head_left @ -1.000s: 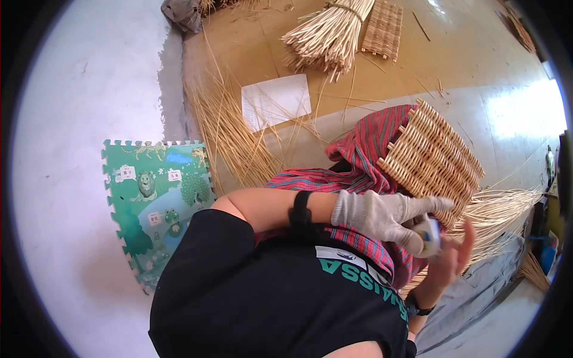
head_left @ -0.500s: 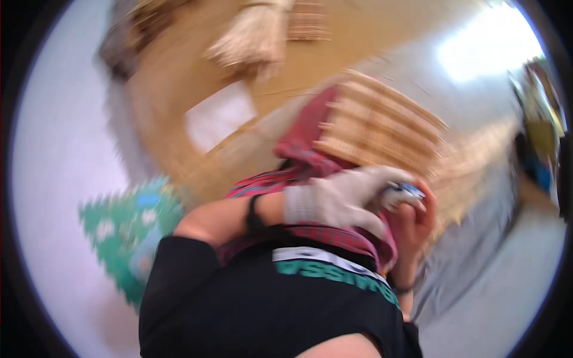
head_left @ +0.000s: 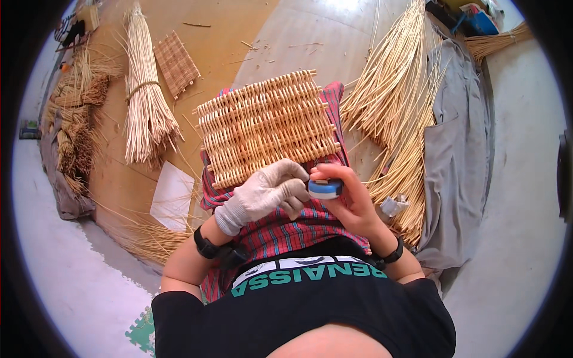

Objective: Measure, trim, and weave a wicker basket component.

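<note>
My right hand [head_left: 352, 206] is bare and wrapped round a small blue and white tape measure [head_left: 325, 189], held over my lap. Just left of it, my left hand [head_left: 271, 190] wears a pale knitted glove. Its fingers are curled and their tips meet the left end of the tape measure; what they pinch there is hidden. Beyond both hands a rectangular woven wicker panel [head_left: 265, 125] lies tilted across my knees, with rod ends sticking out at its sides. A red plaid cloth [head_left: 286, 230] covers my lap beneath it.
A tied bundle of pale rods [head_left: 143, 95] and a smaller woven panel [head_left: 176, 62] lie at the far left, near a white sheet [head_left: 172, 197]. Loose long rods [head_left: 388, 101] spread along the right, beside a grey cloth [head_left: 456, 155]. Darker bundles [head_left: 80, 131] line the left wall.
My view has swung and steadied, so the rods on the right now show. Both hands stay together at the tape measure, which now shows clearly in my right hand.
</note>
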Available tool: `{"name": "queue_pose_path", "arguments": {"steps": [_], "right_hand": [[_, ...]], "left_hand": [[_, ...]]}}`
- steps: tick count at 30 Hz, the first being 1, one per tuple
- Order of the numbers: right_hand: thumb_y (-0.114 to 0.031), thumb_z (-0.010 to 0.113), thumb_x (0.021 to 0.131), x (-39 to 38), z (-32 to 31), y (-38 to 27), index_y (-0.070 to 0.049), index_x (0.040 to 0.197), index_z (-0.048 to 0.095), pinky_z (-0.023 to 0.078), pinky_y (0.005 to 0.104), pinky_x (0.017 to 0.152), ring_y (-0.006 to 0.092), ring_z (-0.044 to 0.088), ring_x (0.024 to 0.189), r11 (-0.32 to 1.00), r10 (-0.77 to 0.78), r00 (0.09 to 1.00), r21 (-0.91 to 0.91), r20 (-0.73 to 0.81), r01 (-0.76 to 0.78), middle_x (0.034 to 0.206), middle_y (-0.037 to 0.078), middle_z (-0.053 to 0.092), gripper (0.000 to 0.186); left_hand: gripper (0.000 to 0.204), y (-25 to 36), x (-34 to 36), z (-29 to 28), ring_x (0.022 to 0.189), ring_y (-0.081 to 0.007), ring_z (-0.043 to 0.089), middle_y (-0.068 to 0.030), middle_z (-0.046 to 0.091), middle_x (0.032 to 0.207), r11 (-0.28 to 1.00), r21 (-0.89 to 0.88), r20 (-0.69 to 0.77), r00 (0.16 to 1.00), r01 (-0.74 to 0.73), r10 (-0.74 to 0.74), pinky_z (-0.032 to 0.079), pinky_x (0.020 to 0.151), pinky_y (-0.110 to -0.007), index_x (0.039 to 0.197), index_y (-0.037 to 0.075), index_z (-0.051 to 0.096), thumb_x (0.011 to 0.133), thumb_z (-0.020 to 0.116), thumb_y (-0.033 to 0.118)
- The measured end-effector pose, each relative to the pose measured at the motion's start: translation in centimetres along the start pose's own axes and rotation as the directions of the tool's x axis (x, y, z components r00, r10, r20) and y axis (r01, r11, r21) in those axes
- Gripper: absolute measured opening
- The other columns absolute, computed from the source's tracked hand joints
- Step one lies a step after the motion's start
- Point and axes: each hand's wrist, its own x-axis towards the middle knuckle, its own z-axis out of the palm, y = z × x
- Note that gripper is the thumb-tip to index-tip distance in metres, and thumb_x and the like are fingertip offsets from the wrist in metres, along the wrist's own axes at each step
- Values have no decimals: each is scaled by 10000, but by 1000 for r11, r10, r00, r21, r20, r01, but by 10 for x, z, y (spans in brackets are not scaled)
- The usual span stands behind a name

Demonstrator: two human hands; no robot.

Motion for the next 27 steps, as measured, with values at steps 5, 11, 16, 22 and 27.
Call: {"name": "queue_pose_path", "arguments": {"steps": [5,11,16,22,27], "right_hand": [[31,690,862,6,-11,3,-54,1262,528,475,350,963,220,596,1119,966,-155,982,-194,105,173,1221,114,608,440],[74,719,775,1,-8,10,-51,1165,530,488,343,903,254,596,1046,961,-48,998,-275,-30,38,1106,125,595,451],[-72,638,880,-2,-13,5,-24,1079,611,453,288,846,174,567,958,947,102,958,-268,-267,-175,999,78,571,206],[-189,491,969,11,7,-3,-22,1252,515,385,241,903,121,498,990,967,251,876,134,-411,-215,1112,43,521,329],[-308,447,962,21,2,-3,42,1277,582,327,335,1059,231,472,1217,977,201,974,98,-104,-191,1346,143,496,490]], "left_hand": [[321,-14,7,3,780,-220,713,-134,688,947,955,-289,66,994,-64,87,601,703,-334,1173,11,514,1000,595,270],[198,-1,13,7,721,-189,686,-84,673,878,996,-66,-23,998,57,-58,588,654,-313,1085,51,547,969,642,180],[176,-24,24,19,874,-128,636,-39,642,977,891,-195,-64,911,-411,406,552,786,-293,1069,61,560,935,674,57],[384,-7,10,35,838,-165,628,-48,568,962,675,500,17,785,-543,620,537,782,-279,1072,52,580,778,825,77],[352,-8,7,25,817,-172,626,-52,566,924,594,613,-89,702,-521,707,535,742,-305,1042,41,584,772,810,50]]}}
